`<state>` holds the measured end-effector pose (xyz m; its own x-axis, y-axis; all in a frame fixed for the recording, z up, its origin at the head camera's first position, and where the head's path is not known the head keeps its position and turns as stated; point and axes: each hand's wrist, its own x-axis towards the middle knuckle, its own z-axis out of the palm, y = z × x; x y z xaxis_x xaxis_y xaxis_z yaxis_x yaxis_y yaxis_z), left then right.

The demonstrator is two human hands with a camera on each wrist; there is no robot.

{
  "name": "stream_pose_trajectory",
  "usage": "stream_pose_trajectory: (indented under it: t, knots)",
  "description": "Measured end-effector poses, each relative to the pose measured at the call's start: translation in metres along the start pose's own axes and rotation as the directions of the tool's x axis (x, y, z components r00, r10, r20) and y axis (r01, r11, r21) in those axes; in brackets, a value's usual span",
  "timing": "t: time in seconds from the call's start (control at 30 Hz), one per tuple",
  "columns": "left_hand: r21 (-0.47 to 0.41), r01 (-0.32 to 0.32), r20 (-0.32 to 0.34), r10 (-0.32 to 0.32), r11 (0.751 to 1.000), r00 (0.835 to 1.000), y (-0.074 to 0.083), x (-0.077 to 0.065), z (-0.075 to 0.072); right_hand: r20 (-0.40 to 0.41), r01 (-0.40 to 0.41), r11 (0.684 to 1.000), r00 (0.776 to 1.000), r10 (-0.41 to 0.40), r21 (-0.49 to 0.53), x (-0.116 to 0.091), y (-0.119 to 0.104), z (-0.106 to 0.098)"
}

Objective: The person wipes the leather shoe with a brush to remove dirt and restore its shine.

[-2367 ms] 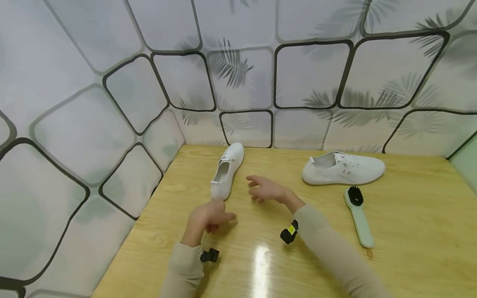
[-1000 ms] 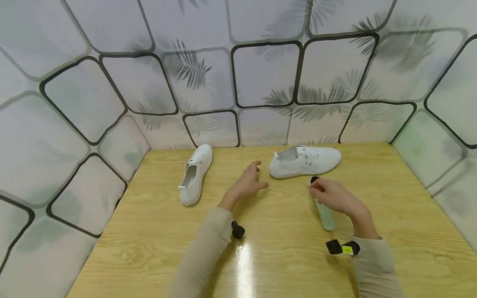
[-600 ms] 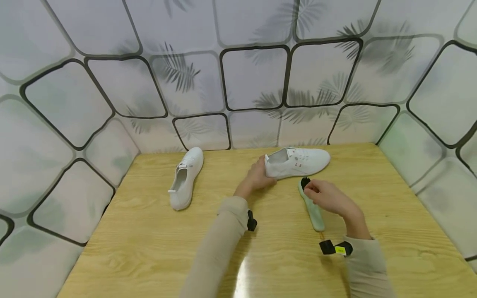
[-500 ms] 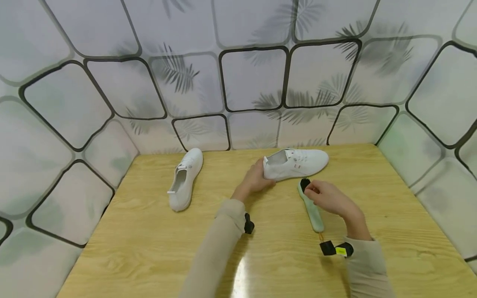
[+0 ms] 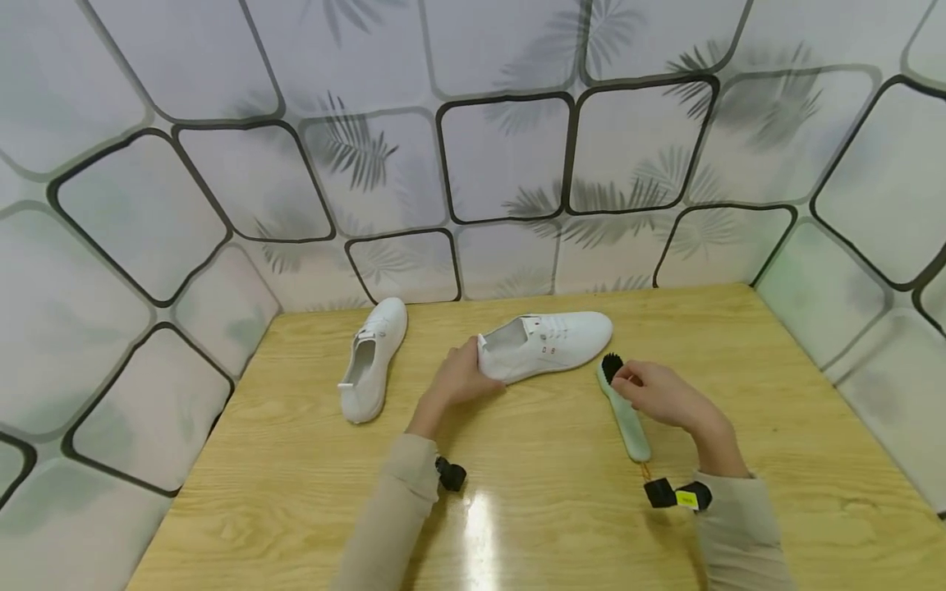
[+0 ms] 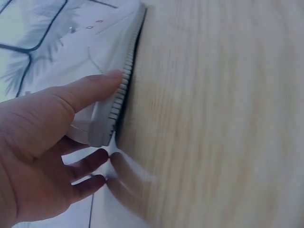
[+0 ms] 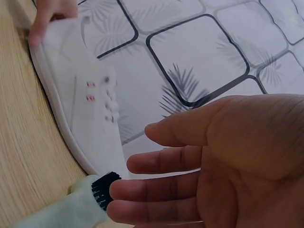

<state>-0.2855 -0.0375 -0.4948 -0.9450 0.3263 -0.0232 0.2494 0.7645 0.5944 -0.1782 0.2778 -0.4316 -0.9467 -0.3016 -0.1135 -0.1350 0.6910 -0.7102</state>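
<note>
My left hand [image 5: 460,379] grips the heel of a white lace-up shoe [image 5: 565,343], whose toe points right. The left wrist view has the thumb on the side of the shoe [image 6: 107,52] by its ribbed sole, other fingers behind the heel. Over a pale green brush [image 5: 628,427] with black bristles hovers my right hand [image 5: 661,394], its fingers loosely bent. In the right wrist view those fingers hold nothing and overlap the brush head [image 7: 105,190]. A second white shoe [image 5: 367,369] stands on the left, toe toward the back wall.
The wooden table [image 5: 296,492] ends against patterned walls [image 5: 502,164] at the back and both sides. An orange cord loop [image 5: 646,472] hangs from the brush handle's near end.
My left hand has gone from beside the left shoe to the other shoe, gripped its heel and brought it left and nearer. My right hand has moved right, over the brush.
</note>
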Motion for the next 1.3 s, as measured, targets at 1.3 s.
stream_pose_trajectory:
  t: [1.3]
  knots:
    - [-0.402,-0.088,0.076,0.128,0.912,0.989,-0.070,-0.066,-0.030,0.083,-0.159,0.959,0.980,0.182,-0.234,0.006,0.007,0.000]
